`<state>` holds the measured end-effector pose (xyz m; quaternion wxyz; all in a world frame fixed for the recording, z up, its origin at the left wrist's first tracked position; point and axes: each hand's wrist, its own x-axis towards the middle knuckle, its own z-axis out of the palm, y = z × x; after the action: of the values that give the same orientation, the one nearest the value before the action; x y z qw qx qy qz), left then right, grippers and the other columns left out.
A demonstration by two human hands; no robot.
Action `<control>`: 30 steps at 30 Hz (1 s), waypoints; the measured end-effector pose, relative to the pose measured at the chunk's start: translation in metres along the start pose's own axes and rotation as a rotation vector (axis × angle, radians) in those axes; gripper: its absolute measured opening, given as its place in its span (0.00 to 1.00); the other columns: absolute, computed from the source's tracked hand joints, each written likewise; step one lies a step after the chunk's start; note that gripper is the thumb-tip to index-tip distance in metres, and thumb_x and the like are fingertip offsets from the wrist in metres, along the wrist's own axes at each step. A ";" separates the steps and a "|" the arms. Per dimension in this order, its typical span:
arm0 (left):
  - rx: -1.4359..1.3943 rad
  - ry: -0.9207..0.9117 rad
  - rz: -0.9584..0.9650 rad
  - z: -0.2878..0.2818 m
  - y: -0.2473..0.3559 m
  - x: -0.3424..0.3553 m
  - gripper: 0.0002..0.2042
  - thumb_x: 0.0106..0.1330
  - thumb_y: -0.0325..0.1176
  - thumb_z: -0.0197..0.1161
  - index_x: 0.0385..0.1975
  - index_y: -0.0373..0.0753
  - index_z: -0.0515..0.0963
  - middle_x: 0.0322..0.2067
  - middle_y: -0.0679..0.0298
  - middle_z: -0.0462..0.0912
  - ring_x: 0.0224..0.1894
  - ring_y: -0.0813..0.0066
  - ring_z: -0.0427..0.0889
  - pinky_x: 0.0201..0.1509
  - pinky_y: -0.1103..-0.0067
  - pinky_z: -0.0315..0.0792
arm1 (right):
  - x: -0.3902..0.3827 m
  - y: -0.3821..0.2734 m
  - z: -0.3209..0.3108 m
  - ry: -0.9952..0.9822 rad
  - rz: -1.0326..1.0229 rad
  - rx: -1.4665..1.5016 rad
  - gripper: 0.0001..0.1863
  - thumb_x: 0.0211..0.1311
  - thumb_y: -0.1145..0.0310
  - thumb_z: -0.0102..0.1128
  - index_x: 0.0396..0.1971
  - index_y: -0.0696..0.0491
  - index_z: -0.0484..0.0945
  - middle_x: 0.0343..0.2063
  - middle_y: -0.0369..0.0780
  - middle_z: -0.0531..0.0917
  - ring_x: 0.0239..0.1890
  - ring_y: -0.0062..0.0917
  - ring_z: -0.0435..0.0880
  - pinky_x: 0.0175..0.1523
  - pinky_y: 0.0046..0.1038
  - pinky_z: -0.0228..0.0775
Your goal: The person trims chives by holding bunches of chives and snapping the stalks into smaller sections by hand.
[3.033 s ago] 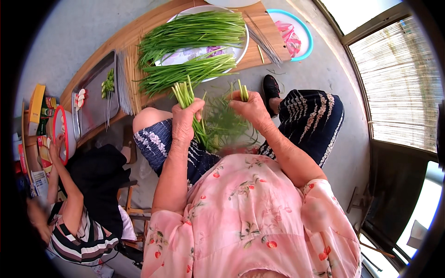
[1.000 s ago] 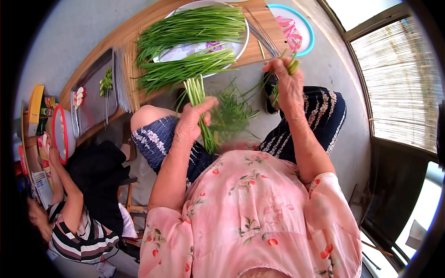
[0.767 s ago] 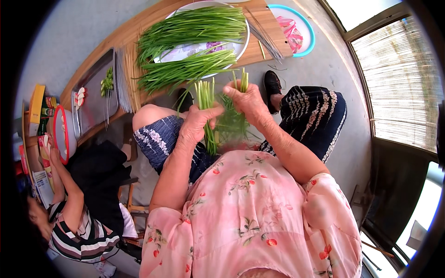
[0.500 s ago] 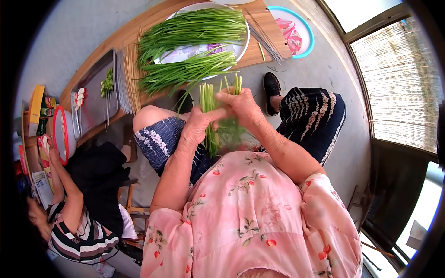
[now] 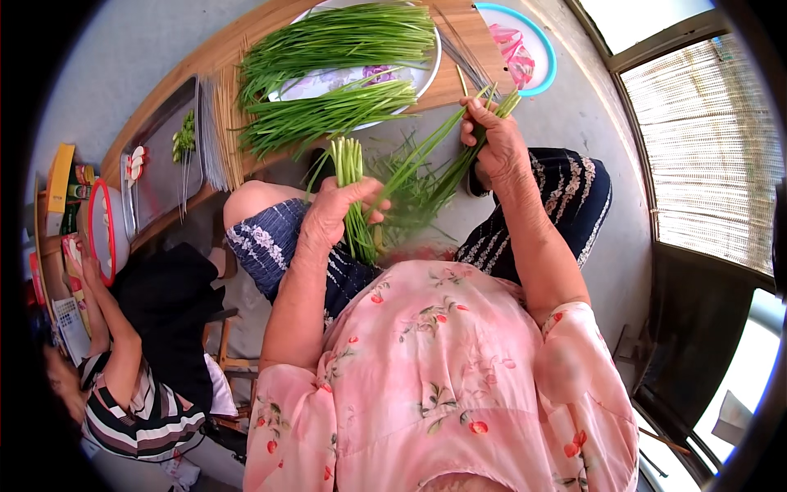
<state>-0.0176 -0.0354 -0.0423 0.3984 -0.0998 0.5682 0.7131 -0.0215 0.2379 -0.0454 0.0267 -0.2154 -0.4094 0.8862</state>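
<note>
My left hand (image 5: 340,207) is closed round an upright bunch of garlic chives (image 5: 348,160), pale cut ends pointing away from me, over my lap. Out to the right, my right hand (image 5: 498,143) pinches a smaller bundle of garlic chives (image 5: 452,174) near its stem ends. Those leaves trail back toward my left hand, and their lower part blurs with motion. Ahead, two heaps of garlic chives, the larger far one (image 5: 344,41) and a nearer one (image 5: 332,115), lie across a white plate (image 5: 436,61) with purple flowers.
The plate is on a wooden table (image 5: 485,56). Left of it are bamboo skewers (image 5: 230,123), metal skewers (image 5: 211,152) and a metal tray (image 5: 160,184) with skewered food. A blue-rimmed basin (image 5: 551,61) stands right. Loose greens (image 5: 410,209) lie below. A co-worker (image 5: 135,410) sits left.
My hands have parted. My right hand has moved away to the right, drawing a small bundle of garlic chives from the bunch, while my left hand keeps the rest and has shifted slightly left.
</note>
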 end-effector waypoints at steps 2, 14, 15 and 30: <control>0.001 0.014 0.009 0.001 -0.001 0.001 0.15 0.58 0.35 0.63 0.36 0.28 0.74 0.27 0.53 0.80 0.23 0.69 0.80 0.25 0.77 0.76 | 0.003 -0.003 -0.004 0.013 -0.010 0.027 0.09 0.61 0.71 0.56 0.33 0.63 0.76 0.22 0.37 0.74 0.21 0.20 0.72 0.22 0.19 0.61; 0.075 -0.059 -0.026 -0.003 -0.002 -0.001 0.13 0.58 0.33 0.63 0.36 0.29 0.76 0.23 0.55 0.81 0.19 0.73 0.78 0.24 0.77 0.74 | 0.006 -0.017 -0.006 0.063 -0.122 0.002 0.10 0.61 0.70 0.58 0.34 0.63 0.75 0.22 0.38 0.73 0.22 0.20 0.71 0.22 0.18 0.60; 0.074 -0.043 -0.033 -0.003 -0.001 -0.001 0.13 0.58 0.33 0.63 0.36 0.29 0.76 0.24 0.55 0.81 0.20 0.73 0.78 0.25 0.77 0.74 | 0.006 -0.018 -0.006 0.065 -0.126 0.002 0.10 0.61 0.70 0.58 0.34 0.63 0.75 0.22 0.38 0.73 0.22 0.20 0.71 0.22 0.18 0.60; 0.092 0.390 0.395 -0.005 -0.011 0.010 0.10 0.59 0.33 0.63 0.34 0.31 0.79 0.29 0.57 0.82 0.31 0.70 0.82 0.36 0.77 0.75 | -0.001 -0.026 0.005 0.072 -0.117 0.005 0.09 0.59 0.70 0.60 0.30 0.61 0.73 0.22 0.40 0.74 0.20 0.21 0.72 0.18 0.18 0.59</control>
<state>-0.0180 -0.0349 -0.0578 0.1388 -0.1042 0.6742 0.7178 -0.0257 0.2517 -0.0226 0.0936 -0.2227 -0.4179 0.8758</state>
